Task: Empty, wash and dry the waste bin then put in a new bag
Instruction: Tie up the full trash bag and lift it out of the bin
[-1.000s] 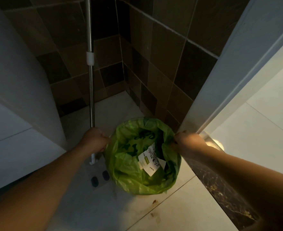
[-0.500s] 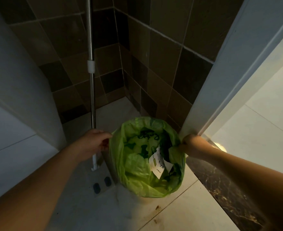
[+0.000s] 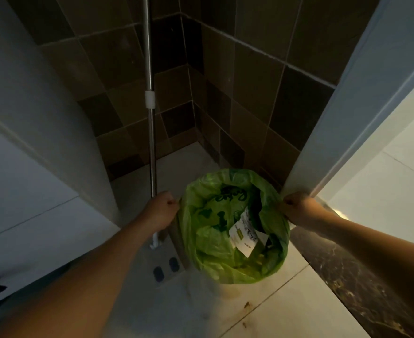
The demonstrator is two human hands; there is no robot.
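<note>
Bag [image 3: 235, 230] higher; mop pole [image 3: 151, 132] alongside

The bag [image 3: 228, 242] is bright green with darker green print. Wall tiles [image 3: 247, 76] are a patchwork of dark and mid brown. The floor [image 3: 289, 311] is pale cream; the threshold strip [image 3: 342, 272] is black, gold-veined marble.

Dim corner: dark brown tiled walls [image 3: 237, 98], pale floor tiles [image 3: 286, 311], a white door frame [image 3: 342, 123], brighter room beyond.
</note>
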